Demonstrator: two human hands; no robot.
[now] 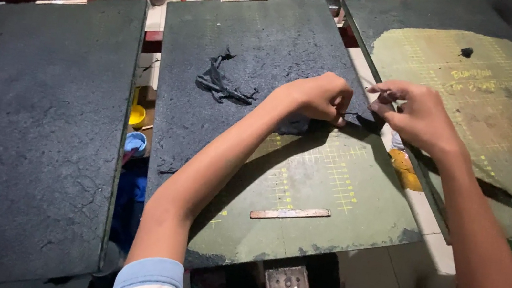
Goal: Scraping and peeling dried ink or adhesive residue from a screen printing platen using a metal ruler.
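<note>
Over the middle board (302,189), left hand (314,96) and right hand (419,115) pinch a dark film strip (355,117), peeling; next calls for steady pulling.

Three flat printing boards (36,130) side by side (dark, crusted coating), a peeled black scrap (221,82), perhaps a wooden stick (290,214).

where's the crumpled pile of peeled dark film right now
The peeled film pile lies on the upper part of the middle board, just left of the left hand.
</note>
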